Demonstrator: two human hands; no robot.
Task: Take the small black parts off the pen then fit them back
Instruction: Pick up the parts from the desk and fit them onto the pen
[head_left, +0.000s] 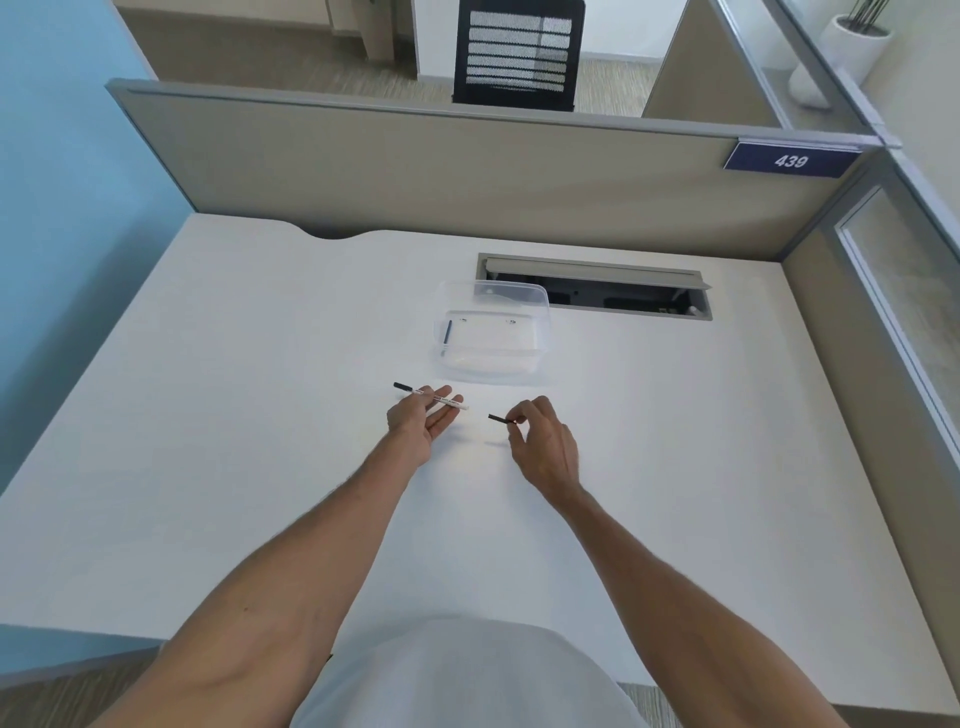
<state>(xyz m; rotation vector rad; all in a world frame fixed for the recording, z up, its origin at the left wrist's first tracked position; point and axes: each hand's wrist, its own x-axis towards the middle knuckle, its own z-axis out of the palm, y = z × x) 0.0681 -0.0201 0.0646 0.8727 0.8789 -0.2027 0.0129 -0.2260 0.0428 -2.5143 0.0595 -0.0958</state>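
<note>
Bare forearms reach out over the white desk (208, 364) from the bottom of the view. At their ends, the left hand (415, 418) lies palm up with fingers spread loose, and the pen (431, 396) rests across the fingertips rather than in any real clasp; one black end still caps its far tip. The right hand (545, 441) pinches a small black part (501, 419) between thumb and forefinger, its free end aimed at the pen's bare end, with a clear gap between them.

Risk sits mostly on the left — a pen balanced on open fingers could roll off or swing away when the part pushes against it, so the fit would likely fail unless the fingers close first. The pinch is shallow too, and the part could twist or drop onto the desk. A clear tub (491, 332) stands just beyond, holding another dark stick.
</note>
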